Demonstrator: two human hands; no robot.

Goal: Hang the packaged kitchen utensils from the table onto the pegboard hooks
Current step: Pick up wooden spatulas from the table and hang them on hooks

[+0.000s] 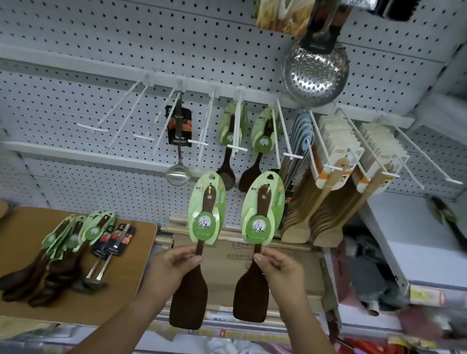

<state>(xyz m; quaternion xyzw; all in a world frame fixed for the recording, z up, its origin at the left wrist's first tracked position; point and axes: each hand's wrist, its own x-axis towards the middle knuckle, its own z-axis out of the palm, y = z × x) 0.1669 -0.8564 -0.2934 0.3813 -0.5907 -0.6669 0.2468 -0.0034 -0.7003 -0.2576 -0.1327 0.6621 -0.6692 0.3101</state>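
**Head view.** Two packaged spatulas are held upright in front of the pegboard [96, 27], one in each hand, with the blades down and the green cards on top. The left grip [176, 263] is closed round the neck of the left spatula [189, 297], just below its card. The right grip [278, 270] pinches the neck of the right spatula [251, 298] in the same way. Both spatulas are below the hooks and touch none of them.

The step in hand is judged to be the hanging itself. It would be done best one piece at a time. The hang-hole at the top of the card should be lined up with the hook's tip, the card kept square to the wire, and the piece slid back before it is released. The likely targets are the two hooks that already carry matching green cards [233, 127]. A low hold on the neck lets the card sway, so a slow approach is advised.

As for what holds what, the hooks further left [119, 107] appear bare. One hook carries a ladle [180, 136], and those to the right carry pale wooden spatulas [336, 170]. More carded utensils [67, 247] are left in a heap on the table [120, 281]. A cardboard carton [242, 259] lies behind the hands, and its contents cannot be made out.
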